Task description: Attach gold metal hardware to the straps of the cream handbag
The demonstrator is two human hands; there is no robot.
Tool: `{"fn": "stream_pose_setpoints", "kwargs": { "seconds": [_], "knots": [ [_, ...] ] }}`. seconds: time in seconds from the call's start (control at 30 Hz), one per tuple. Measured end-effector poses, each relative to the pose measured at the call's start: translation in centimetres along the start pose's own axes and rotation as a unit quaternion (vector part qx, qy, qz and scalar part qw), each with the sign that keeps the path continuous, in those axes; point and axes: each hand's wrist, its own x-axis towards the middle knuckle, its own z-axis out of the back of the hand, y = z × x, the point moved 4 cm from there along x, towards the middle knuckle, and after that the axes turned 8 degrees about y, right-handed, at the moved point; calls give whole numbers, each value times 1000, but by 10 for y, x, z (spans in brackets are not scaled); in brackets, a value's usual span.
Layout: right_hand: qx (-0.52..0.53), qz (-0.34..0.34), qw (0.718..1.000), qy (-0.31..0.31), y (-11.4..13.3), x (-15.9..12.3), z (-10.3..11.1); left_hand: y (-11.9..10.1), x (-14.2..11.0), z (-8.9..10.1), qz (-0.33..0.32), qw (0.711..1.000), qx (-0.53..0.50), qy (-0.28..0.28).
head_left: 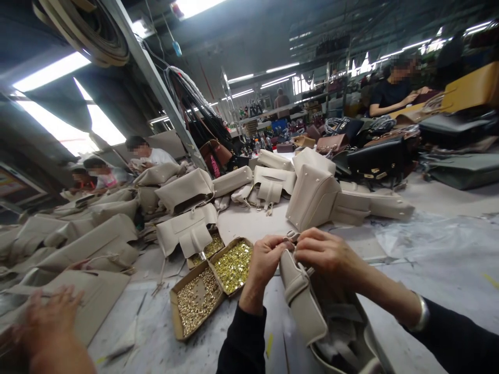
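A beige handbag [306, 311] lies tilted in front of me, its strap and flap side toward my hands and its inside partly showing. My left hand [268, 257] pinches the end of the bag's strap near a small metal piece. Fingers of my right hand [322, 252] close on the same strap end from the other side. The fingertips nearly meet, so the exact part between them is partly hidden. Left of my hands stand cardboard trays: one tray [176, 317] with small gold-coloured studs, another tray [215, 275] with flat shiny gold pieces.
Beige bags [312, 197] are piled across the table's back and left. A co-worker's hand [50, 317] rests on a beige bag at the lower left. Dark bags [378, 158] and a clear plastic sheet [421, 241] lie at right. Other people sit farther off.
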Motion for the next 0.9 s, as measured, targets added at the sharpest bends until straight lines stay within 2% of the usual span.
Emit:
{"fn": "stream_pose_setpoints", "kwargs": {
  "seconds": [0.1,0.17,0.23,0.33,0.43,0.5,0.67,0.8,0.9],
  "knots": [
    [21,12,998,64,6,1,-10,15,-3,-2,12,997,-72,-36],
    [91,-14,992,87,6,4,-11,23,-5,-5,7,993,-107,-57],
    [177,-74,979,70,2,9,-8,28,-7,-8,-6,990,-121,-68],
    [250,-217,944,-4,-12,14,-4,33,-8,-12,-22,987,-141,-71],
    [277,-293,915,-11,-23,17,-10,36,-8,-13,-26,982,-168,-81],
    [277,-297,914,4,-27,21,-15,36,-8,-13,-27,982,-165,-91],
    [237,-257,936,32,-23,28,-18,33,-14,-14,-57,986,-117,-100],
    [199,-216,956,24,-15,23,-13,32,-21,-18,-165,976,-79,-121],
    [201,-184,961,44,-19,18,-11,36,-23,-24,-226,960,-110,-123]
  ]
}}
